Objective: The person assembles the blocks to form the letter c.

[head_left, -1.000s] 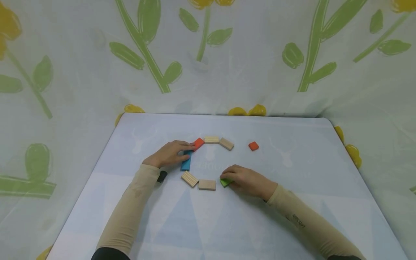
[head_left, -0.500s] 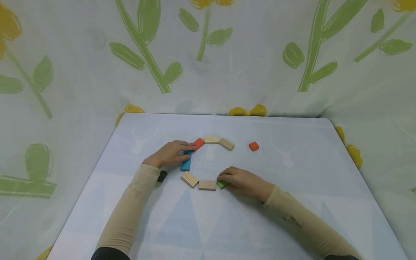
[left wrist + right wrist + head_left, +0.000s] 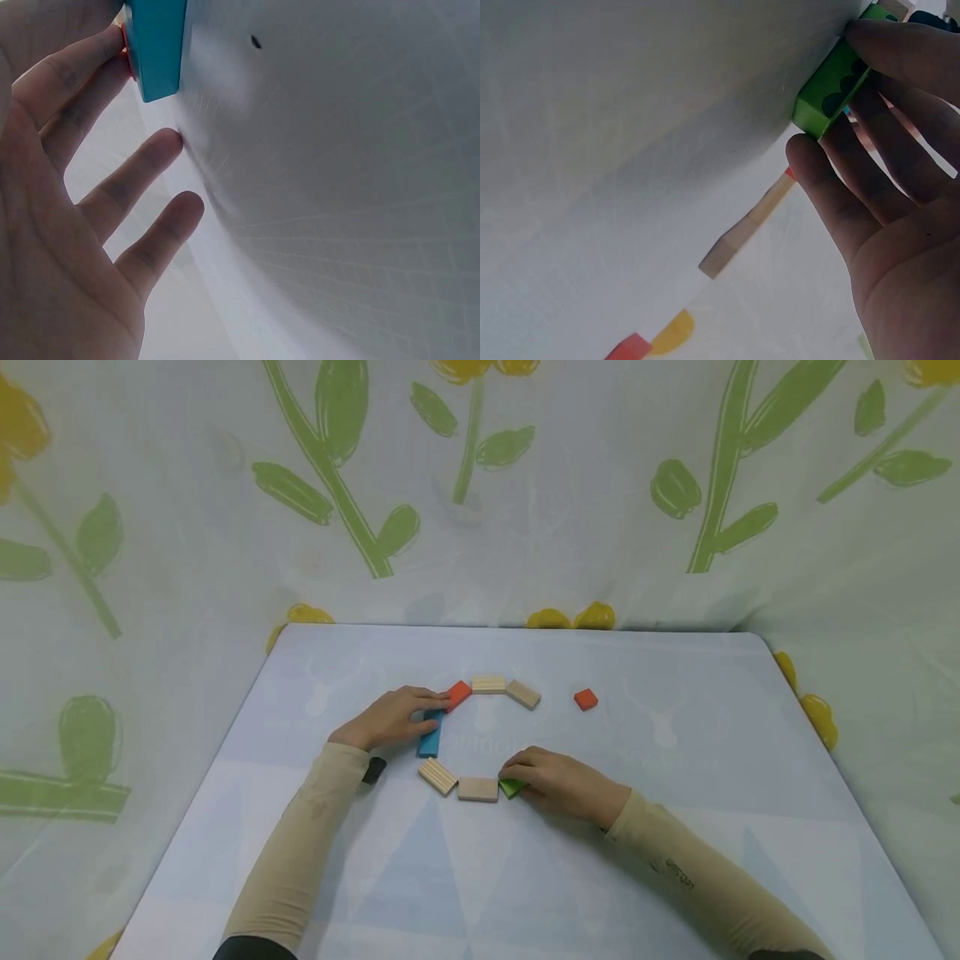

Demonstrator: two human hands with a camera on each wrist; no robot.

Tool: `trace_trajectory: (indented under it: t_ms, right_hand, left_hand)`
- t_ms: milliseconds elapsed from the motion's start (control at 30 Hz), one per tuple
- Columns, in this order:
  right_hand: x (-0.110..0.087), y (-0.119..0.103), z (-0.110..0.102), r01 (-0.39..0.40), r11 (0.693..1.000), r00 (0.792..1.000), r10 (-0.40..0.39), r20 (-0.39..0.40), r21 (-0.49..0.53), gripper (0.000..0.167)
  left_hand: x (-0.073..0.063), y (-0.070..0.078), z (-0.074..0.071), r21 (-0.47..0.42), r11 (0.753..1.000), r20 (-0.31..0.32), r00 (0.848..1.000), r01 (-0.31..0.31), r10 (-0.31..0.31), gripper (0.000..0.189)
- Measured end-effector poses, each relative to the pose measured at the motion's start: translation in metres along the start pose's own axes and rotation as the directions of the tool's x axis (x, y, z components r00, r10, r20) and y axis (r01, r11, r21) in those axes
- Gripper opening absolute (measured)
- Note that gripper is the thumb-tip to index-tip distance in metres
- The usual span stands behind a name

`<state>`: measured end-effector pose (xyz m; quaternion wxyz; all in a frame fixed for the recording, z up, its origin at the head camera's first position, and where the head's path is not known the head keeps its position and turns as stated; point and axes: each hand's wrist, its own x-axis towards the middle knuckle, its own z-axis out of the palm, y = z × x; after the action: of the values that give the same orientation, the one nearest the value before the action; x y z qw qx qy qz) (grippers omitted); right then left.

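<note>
My left hand (image 3: 390,717) rests at the left of a curved row of blocks. Its outstretched fingers touch the red block (image 3: 459,694), and the thumb lies on the blue block (image 3: 430,743). Seen from the left wrist, the blue block (image 3: 157,49) stands by the thumb while the ring and little fingers spread loose. My right hand (image 3: 566,785) pinches a green block (image 3: 512,787) at the right end of the row's near side, right beside a plain wooden block (image 3: 477,789). In the right wrist view, thumb and fingers flank the green block (image 3: 826,105), which has dark round marks.
A ridged wooden block (image 3: 437,776) lies between the blue and plain ones. Two more wooden blocks, one ridged (image 3: 488,684) and one plain (image 3: 522,694), continue from the red one. A small orange-red block (image 3: 586,699) lies apart on the pale patterned table (image 3: 645,877).
My right hand has slid the green block a little left, closing the gap to the plain wooden block. The left hand has kept its place on the red and blue blocks.
</note>
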<state>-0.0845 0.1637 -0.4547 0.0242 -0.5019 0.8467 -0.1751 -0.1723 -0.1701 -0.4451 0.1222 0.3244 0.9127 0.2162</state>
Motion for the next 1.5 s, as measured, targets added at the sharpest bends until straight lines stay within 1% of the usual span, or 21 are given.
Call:
trace_trajectory:
  t_ms: [200, 500, 667, 767, 833, 967, 1033, 1200, 1333, 1500]
  right_hand:
    - [0.0, 0.001, 0.001, 0.003, 1.0, 1.0, -0.003, -0.001, 0.002, 0.038]
    - [0.002, 0.003, 0.001, 0.04, 0.999, 0.998, -0.041, -0.04, -0.013, 0.037]
    - [0.0, 0.005, -0.007, -0.015, 1.0, 0.999, 0.014, -0.033, -0.013, 0.04]
    - [-0.003, 0.008, -0.012, -0.043, 0.999, 0.997, 0.042, -0.069, -0.012, 0.041]
    - [-0.006, 0.011, -0.015, -0.044, 0.999, 0.992, 0.042, -0.12, -0.014, 0.04]
    - [-0.01, 0.018, -0.02, -0.05, 0.999, 0.97, 0.043, -0.238, -0.022, 0.038]
    - [-0.012, 0.021, -0.024, -0.061, 0.998, 0.958, 0.051, -0.281, -0.029, 0.039]
    - [-0.016, 0.028, -0.034, -0.118, 0.992, 0.927, 0.092, -0.364, -0.049, 0.043]
    - [-0.019, 0.034, -0.04, -0.184, 0.981, 0.891, 0.141, -0.43, -0.06, 0.045]
    - [-0.022, 0.041, -0.042, -0.252, 0.965, 0.852, 0.186, -0.49, -0.071, 0.046]
  left_hand:
    - [-0.001, -0.001, 0.0, 0.004, 1.0, 0.005, 1.0, 0.01, -0.01, 0.047]
    - [-0.001, -0.001, 0.0, 0.016, 1.0, 0.002, 1.0, 0.024, -0.024, 0.047]
    - [-0.001, 0.0, 0.0, 0.023, 0.999, 0.001, 1.0, 0.024, -0.024, 0.048]
    - [0.0, 0.001, 0.0, 0.026, 0.999, 0.0, 1.0, 0.023, -0.023, 0.048]
    - [0.0, 0.001, -0.001, 0.027, 0.999, -0.002, 1.0, 0.02, -0.02, 0.047]
    - [-0.001, 0.003, -0.002, 0.017, 1.0, -0.001, 1.0, 0.024, -0.024, 0.047]
    - [-0.001, 0.003, -0.002, 0.011, 1.0, -0.001, 1.0, 0.026, -0.026, 0.048]
    - [-0.001, 0.002, -0.001, 0.01, 0.999, -0.001, 0.999, 0.032, -0.032, 0.047]
    - [0.0, 0.001, 0.0, 0.007, 0.999, 0.001, 0.999, 0.039, -0.039, 0.047]
    - [0.0, -0.001, 0.001, 0.0, 0.999, 0.005, 0.999, 0.036, -0.036, 0.047]
